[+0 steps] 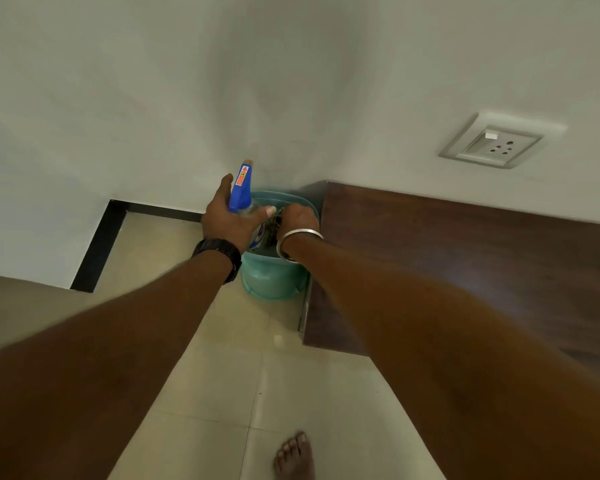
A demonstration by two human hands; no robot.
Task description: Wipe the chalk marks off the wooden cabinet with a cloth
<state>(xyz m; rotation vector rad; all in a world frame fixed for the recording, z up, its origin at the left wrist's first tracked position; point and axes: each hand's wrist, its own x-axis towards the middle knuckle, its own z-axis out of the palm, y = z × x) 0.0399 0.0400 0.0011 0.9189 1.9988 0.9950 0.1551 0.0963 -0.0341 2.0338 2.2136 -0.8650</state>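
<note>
Tiled floor (222, 375), white wall corner. Teal bucket (274, 282) sits directly under both hands, touching the wooden cabinet (465, 254) just right of the right hand (298, 218). Left hand (227, 220) wraps a blue-topped spray bottle (241, 188). Right hand fisted on a cloth (274, 225), down in the bucket. Both arms extended.

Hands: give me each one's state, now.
Left hand: closed around the blue-topped spray bottle.
Right hand: closed on something dark in the green bucket.

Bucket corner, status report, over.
Left hand gripping spray bottle. Right hand in bucket, apparently on cloth. Wooden cabinet untouched.
</note>
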